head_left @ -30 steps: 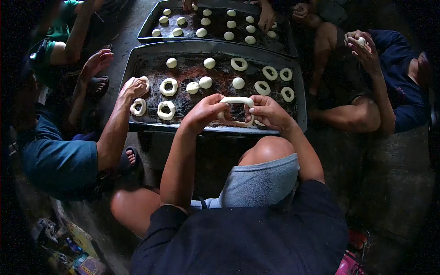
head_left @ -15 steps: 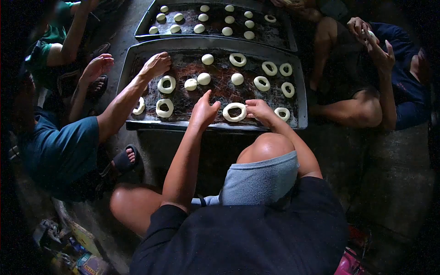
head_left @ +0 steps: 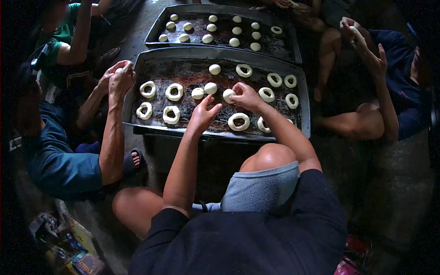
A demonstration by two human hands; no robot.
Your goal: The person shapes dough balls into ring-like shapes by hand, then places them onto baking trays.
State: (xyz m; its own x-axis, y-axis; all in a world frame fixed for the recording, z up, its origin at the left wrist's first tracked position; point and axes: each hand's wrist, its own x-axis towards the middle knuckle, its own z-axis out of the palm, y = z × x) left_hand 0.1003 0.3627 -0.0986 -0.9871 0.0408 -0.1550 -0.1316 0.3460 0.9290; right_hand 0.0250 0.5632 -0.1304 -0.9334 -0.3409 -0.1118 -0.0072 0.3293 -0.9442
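My right hand [head_left: 247, 98] has its fingers closed on a dough ball [head_left: 228, 96] over the near baking tray [head_left: 137, 68]. Close by on the left, my left hand [head_left: 205, 114] is empty, thumb and fingers apart, just below two dough balls that touch, a smooth one [head_left: 210, 88] and a flatter one [head_left: 197, 93]. Between my forearms lies a dough ring [head_left: 239, 122] near the tray's front edge. Another dough ring [head_left: 263, 124] is partly hidden by my right forearm. A single dough ball [head_left: 214, 69] sits farther back.
A second baking tray [head_left: 153, 27] with rows of dough balls stands behind. At the left, a co-worker's hands [head_left: 120, 78] pinch a piece of dough; at the right, another person's hands [head_left: 362, 43] are raised. More dough rings [head_left: 174, 92] lie on both sides of the near tray.
My right hand has left the front dough ring and moved up-left onto a dough ball. The left co-worker's hand has pulled back from the tray to the other hand. The view has shifted slightly.
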